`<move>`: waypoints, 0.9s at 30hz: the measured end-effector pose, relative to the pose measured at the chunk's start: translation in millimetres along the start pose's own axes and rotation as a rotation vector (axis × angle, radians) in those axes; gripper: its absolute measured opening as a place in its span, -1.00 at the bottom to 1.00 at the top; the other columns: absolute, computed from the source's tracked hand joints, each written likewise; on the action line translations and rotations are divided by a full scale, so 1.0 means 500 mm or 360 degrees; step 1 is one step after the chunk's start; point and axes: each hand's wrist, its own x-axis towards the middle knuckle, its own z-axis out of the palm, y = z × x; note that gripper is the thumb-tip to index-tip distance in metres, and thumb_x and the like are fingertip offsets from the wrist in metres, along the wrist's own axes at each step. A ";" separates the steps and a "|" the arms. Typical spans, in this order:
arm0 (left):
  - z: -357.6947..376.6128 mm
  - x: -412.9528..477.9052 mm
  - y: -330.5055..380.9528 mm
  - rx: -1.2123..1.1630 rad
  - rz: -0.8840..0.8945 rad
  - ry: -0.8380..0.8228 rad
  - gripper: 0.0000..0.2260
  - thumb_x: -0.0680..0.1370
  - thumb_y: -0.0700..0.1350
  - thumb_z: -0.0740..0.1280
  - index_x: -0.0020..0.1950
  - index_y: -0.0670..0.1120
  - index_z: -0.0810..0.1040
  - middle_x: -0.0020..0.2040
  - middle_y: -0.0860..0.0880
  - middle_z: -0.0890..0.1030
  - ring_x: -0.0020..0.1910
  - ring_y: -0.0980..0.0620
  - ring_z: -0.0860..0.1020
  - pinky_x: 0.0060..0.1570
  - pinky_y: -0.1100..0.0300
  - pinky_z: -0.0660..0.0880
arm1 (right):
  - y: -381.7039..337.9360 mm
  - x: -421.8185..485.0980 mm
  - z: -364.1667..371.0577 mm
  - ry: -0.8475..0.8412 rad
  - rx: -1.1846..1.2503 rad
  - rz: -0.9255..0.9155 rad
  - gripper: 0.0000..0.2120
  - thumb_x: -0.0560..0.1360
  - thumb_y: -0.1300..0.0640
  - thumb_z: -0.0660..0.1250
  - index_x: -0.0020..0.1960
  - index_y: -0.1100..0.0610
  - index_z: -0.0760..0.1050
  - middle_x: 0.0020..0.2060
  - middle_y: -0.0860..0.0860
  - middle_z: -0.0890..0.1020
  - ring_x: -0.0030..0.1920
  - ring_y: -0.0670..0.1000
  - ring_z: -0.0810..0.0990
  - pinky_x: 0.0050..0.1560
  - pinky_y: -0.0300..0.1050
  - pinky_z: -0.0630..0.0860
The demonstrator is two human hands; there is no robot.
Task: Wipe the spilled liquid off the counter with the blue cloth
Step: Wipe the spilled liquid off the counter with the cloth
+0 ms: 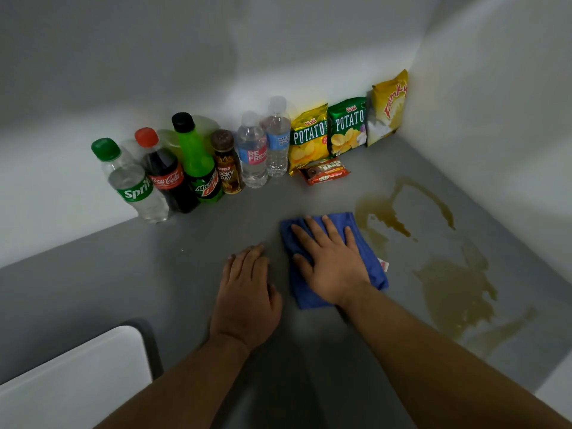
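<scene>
A folded blue cloth (pixel 368 243) lies flat on the grey counter (pixel 130 274), near the middle. My right hand (pixel 331 261) presses down on the cloth, palm flat and fingers spread. My left hand (pixel 246 292) rests palm-down on the bare counter just left of the cloth, holding nothing. Brownish-yellow spilled liquid (pixel 455 286) spreads over the counter to the right of the cloth, with a thinner looping trail (pixel 387 212) close to the cloth's far right corner. The cloth's right edge lies right beside that trail.
Along the back wall stand several drink bottles (pixel 173 174) and two water bottles (pixel 263 147). Chip bags (pixel 328 134) lean in the corner, with a small snack bar (pixel 325 171) lying in front. A white panel (pixel 71 376) sits at the near left. A white wall (pixel 495 134) borders the right.
</scene>
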 end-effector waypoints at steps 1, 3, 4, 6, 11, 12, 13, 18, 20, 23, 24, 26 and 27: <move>0.002 0.000 -0.002 0.0003 0.0003 0.0000 -0.57 0.51 -0.09 0.29 0.37 -0.17 0.49 0.48 -0.15 0.45 0.49 -0.15 0.38 0.54 -0.20 0.24 | 0.012 0.003 -0.002 0.0016 0.0010 0.0074 -0.39 0.67 -0.31 -0.15 0.68 -0.18 -0.06 0.69 -0.11 -0.03 0.67 0.06 -0.17 0.61 0.30 -0.22; 0.004 0.001 -0.004 0.0004 0.0000 -0.0002 -0.58 0.52 -0.08 0.31 0.37 -0.16 0.49 0.48 -0.14 0.44 0.50 -0.15 0.36 0.54 -0.20 0.24 | 0.029 -0.014 0.002 0.0057 0.0020 0.0208 -0.37 0.67 -0.32 -0.17 0.69 -0.17 -0.11 0.69 -0.12 -0.08 0.67 0.05 -0.18 0.62 0.29 -0.21; 0.004 0.000 -0.004 0.0004 -0.0001 -0.0005 -0.58 0.53 -0.08 0.31 0.37 -0.15 0.49 0.49 -0.14 0.44 0.51 -0.14 0.35 0.55 -0.20 0.23 | 0.031 -0.032 0.008 0.0073 0.0016 0.0250 -0.37 0.66 -0.33 -0.21 0.69 -0.18 -0.14 0.69 -0.12 -0.10 0.67 0.05 -0.20 0.62 0.28 -0.21; 0.004 0.001 -0.005 0.0006 0.0009 -0.0008 -0.58 0.54 -0.07 0.27 0.38 -0.14 0.47 0.49 -0.13 0.43 0.52 -0.13 0.34 0.56 -0.19 0.21 | 0.023 -0.074 0.021 0.0077 0.0020 0.0287 -0.36 0.65 -0.35 -0.25 0.68 -0.19 -0.18 0.68 -0.12 -0.15 0.66 0.05 -0.25 0.62 0.27 -0.24; 0.001 0.001 0.001 0.0039 0.0025 0.0015 -0.58 0.52 -0.05 0.19 0.33 -0.17 0.50 0.45 -0.17 0.46 0.49 -0.19 0.39 0.53 -0.23 0.25 | -0.024 -0.087 0.027 0.0016 0.0025 0.0106 -0.39 0.65 -0.31 -0.19 0.68 -0.22 -0.10 0.68 -0.12 -0.10 0.65 0.10 -0.28 0.57 0.30 -0.35; 0.000 0.001 0.002 0.0040 0.0025 0.0021 -0.57 0.52 -0.05 0.17 0.33 -0.19 0.51 0.45 -0.18 0.47 0.47 -0.20 0.40 0.52 -0.23 0.26 | -0.031 -0.071 0.023 0.0017 0.0028 0.0018 -0.40 0.66 -0.28 -0.16 0.67 -0.22 -0.06 0.69 -0.12 -0.07 0.66 0.11 -0.25 0.57 0.31 -0.35; 0.000 0.001 0.002 0.0042 0.0025 0.0030 -0.56 0.52 -0.04 0.15 0.33 -0.21 0.51 0.44 -0.20 0.49 0.46 -0.21 0.42 0.51 -0.24 0.27 | -0.036 -0.051 0.018 0.0014 0.0045 -0.0078 -0.42 0.66 -0.26 -0.13 0.67 -0.23 -0.04 0.69 -0.12 -0.04 0.67 0.12 -0.22 0.57 0.33 -0.34; 0.005 0.000 0.001 0.0052 0.0027 0.0024 -0.56 0.54 -0.04 0.17 0.36 -0.21 0.48 0.45 -0.20 0.47 0.47 -0.20 0.41 0.53 -0.23 0.25 | -0.019 0.062 -0.014 0.0005 0.0106 -0.0171 -0.45 0.70 -0.19 0.02 0.67 -0.20 0.06 0.68 -0.11 0.06 0.67 0.12 -0.09 0.59 0.39 -0.17; 0.004 0.000 -0.001 0.0067 0.0034 0.0016 -0.55 0.54 -0.04 0.17 0.37 -0.19 0.48 0.46 -0.18 0.46 0.47 -0.19 0.40 0.53 -0.22 0.24 | -0.001 0.080 -0.021 0.0026 0.0127 -0.0018 -0.44 0.70 -0.20 0.01 0.67 -0.17 0.06 0.69 -0.10 0.05 0.67 0.09 -0.09 0.60 0.35 -0.17; 0.003 0.001 -0.002 0.0061 0.0040 0.0005 -0.56 0.52 -0.05 0.19 0.36 -0.17 0.50 0.45 -0.17 0.47 0.47 -0.18 0.40 0.54 -0.21 0.23 | 0.021 0.046 -0.010 0.0077 0.0118 0.0256 -0.42 0.70 -0.25 -0.09 0.69 -0.13 -0.01 0.69 -0.09 -0.01 0.67 0.07 -0.13 0.62 0.30 -0.15; 0.002 0.001 -0.002 0.0061 0.0034 -0.0005 -0.56 0.52 -0.05 0.20 0.36 -0.17 0.49 0.46 -0.16 0.46 0.48 -0.18 0.39 0.55 -0.20 0.22 | 0.018 0.021 -0.002 0.0105 0.0101 0.0302 -0.40 0.69 -0.26 -0.13 0.69 -0.13 -0.03 0.69 -0.08 -0.03 0.67 0.07 -0.14 0.62 0.30 -0.15; 0.000 0.002 0.000 0.0074 0.0020 -0.0024 -0.56 0.52 -0.05 0.20 0.37 -0.16 0.48 0.46 -0.15 0.45 0.49 -0.18 0.38 0.55 -0.20 0.21 | -0.001 -0.021 0.014 0.0122 0.0070 0.0285 -0.37 0.67 -0.30 -0.18 0.69 -0.14 -0.05 0.69 -0.08 -0.05 0.67 0.10 -0.16 0.61 0.32 -0.17; -0.001 0.003 0.002 0.0084 0.0016 -0.0035 -0.55 0.52 -0.06 0.20 0.37 -0.16 0.48 0.46 -0.16 0.45 0.48 -0.18 0.38 0.55 -0.20 0.21 | -0.011 -0.030 0.020 0.0104 0.0058 0.0237 -0.36 0.65 -0.31 -0.18 0.69 -0.14 -0.05 0.69 -0.07 -0.04 0.67 0.11 -0.17 0.61 0.34 -0.19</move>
